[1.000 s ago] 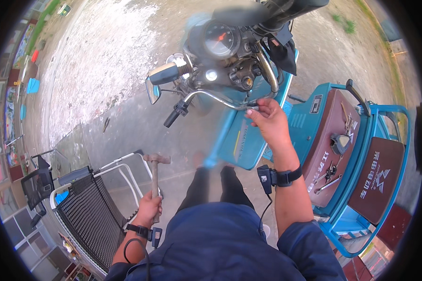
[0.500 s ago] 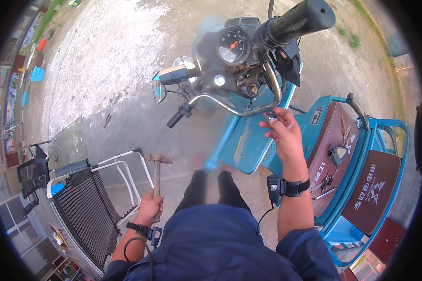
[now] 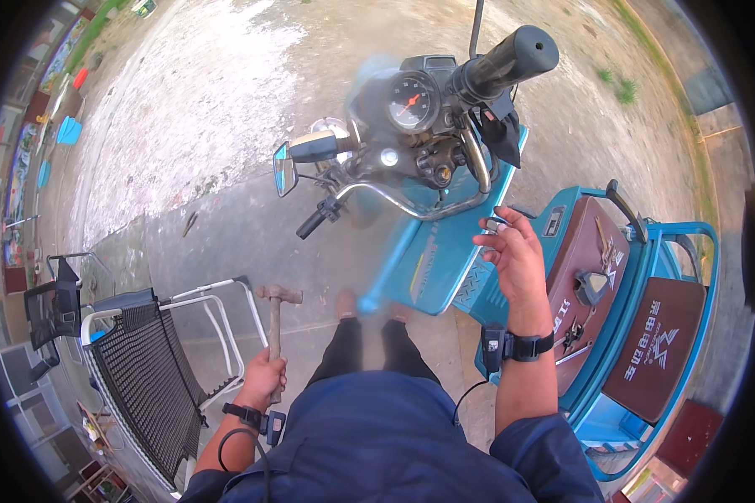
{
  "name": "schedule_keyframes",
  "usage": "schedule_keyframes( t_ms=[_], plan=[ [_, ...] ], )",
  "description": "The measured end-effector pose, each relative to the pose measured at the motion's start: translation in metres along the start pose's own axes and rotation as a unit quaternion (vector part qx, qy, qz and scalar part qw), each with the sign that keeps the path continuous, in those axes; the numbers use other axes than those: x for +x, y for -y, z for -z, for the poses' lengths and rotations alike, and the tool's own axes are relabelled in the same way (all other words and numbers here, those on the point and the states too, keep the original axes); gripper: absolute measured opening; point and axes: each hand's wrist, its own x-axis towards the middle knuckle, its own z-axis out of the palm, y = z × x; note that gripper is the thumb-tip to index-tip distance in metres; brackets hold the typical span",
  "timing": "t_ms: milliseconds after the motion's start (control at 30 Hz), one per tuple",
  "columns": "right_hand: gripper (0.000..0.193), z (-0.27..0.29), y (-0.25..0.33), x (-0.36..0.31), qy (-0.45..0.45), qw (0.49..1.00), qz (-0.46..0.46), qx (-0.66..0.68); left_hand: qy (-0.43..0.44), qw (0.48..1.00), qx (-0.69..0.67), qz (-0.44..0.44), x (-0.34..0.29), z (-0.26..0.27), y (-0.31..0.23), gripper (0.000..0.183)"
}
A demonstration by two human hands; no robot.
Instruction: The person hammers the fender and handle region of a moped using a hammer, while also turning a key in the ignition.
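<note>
My left hand [image 3: 262, 379] is closed around the wooden handle of a hammer [image 3: 275, 323], its head upward, beside a folding chair. With the fingertips of my right hand [image 3: 518, 261] I pinch a small silvery metal piece [image 3: 492, 225]; its exact kind is too small to tell. That hand is just below and to the right of the chrome handlebar [image 3: 432, 212] of a teal electric tricycle, apart from it. Beneath the bar is the teal front panel [image 3: 424, 268]. A round speedometer [image 3: 413, 101] and a black grip [image 3: 512, 63] sit farther up.
On the brown seat [image 3: 554, 314] at right lie pliers [image 3: 602, 239], a dark and beige block-shaped item [image 3: 591, 287] and a wrench [image 3: 574, 353]. The black mesh folding chair [image 3: 147, 381] stands at left. A mirror [image 3: 284, 170] juts out from the handlebar's left side.
My right hand has drawn slightly down and away from the handlebar, still pinching the metal piece. My left hand keeps hold of the hammer. The view has shifted a little.
</note>
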Motion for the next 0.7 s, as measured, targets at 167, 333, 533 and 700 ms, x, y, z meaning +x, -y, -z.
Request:
schedule_keyframes(
  t_ms=[167,333,533,700],
  plan=[
    [0.036,0.004,-0.01,-0.004,0.01,1.0,-0.003,-0.006,-0.004,1.0,-0.007,0.004,-0.002,0.002,0.001,0.007],
    [0.043,0.003,-0.023,0.005,0.005,0.991,0.032,-0.133,-0.007,1.0,-0.019,0.012,-0.003,0.001,0.001,0.007],
    [0.046,-0.026,-0.02,0.031,-0.02,0.893,0.188,-0.408,-0.004,1.0,-0.02,0.014,-0.007,0.002,0.003,0.007],
    [0.039,-0.046,-0.014,0.052,-0.044,0.85,0.228,-0.473,0.0,1.0,-0.028,0.014,-0.007,0.001,0.0,0.007]
  ],
)
